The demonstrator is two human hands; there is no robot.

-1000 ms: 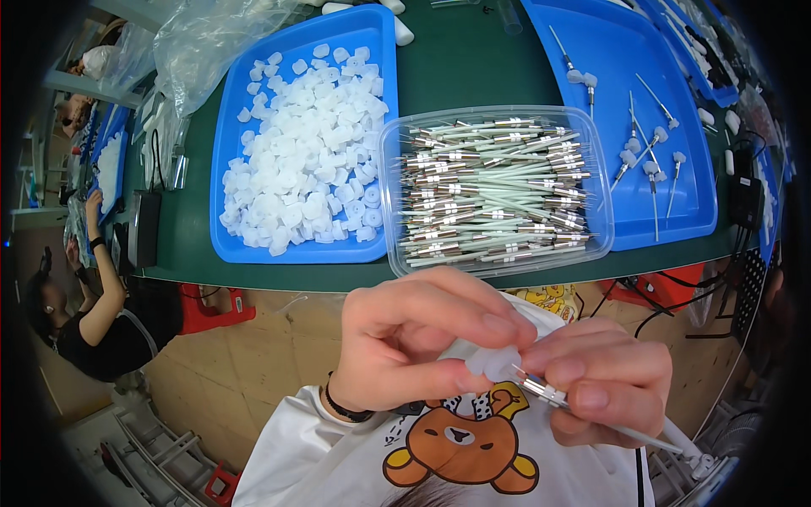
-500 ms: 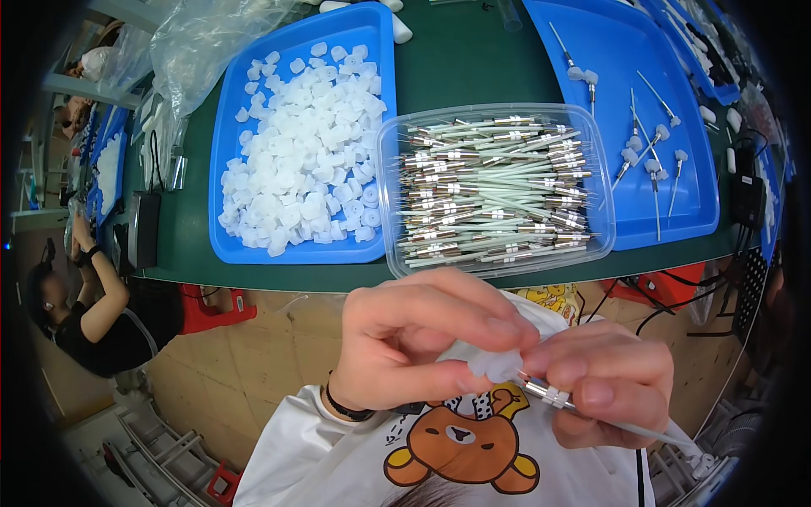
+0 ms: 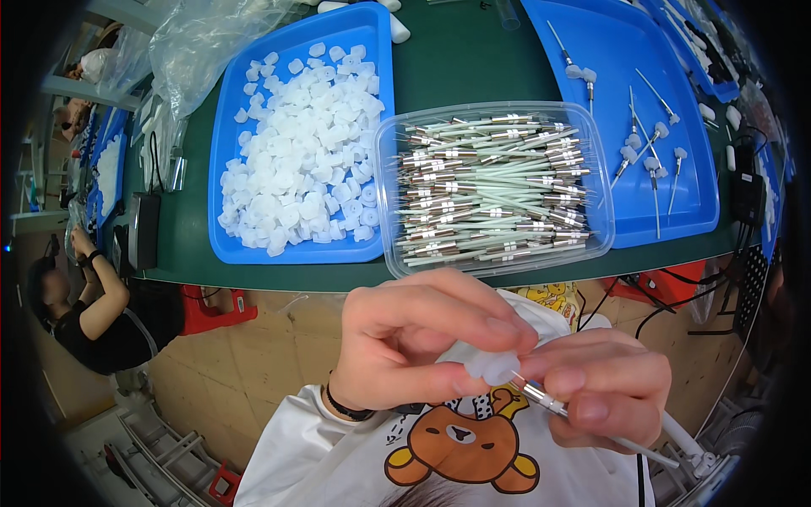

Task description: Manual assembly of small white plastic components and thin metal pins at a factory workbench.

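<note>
In front of my chest, my left hand [image 3: 410,338] pinches a small translucent white plastic cap [image 3: 492,368] between thumb and fingers. My right hand [image 3: 617,380] is closed on a thin pale cable with a silver metal end [image 3: 537,395]. The metal end points up and left at the cap, its thin tip right by the cap's side. Whether the tip has entered the cap, I cannot tell. The cable's tail comes out below my right hand. Beyond my hands, a clear plastic box [image 3: 498,269] holds many similar cables.
A blue tray [image 3: 218,169] on the left holds a heap of white caps. On the right, another blue tray [image 3: 697,190] holds several cables with caps fitted. The green table [image 3: 456,59] bears a plastic bag [image 3: 203,51]. At far left sits another person [image 3: 101,317]; red stools stand below.
The cap has tilted slightly in my left fingers, and the metal end has shifted a little down and left. My right hand's fingers have moved slightly. The trays and box stay put.
</note>
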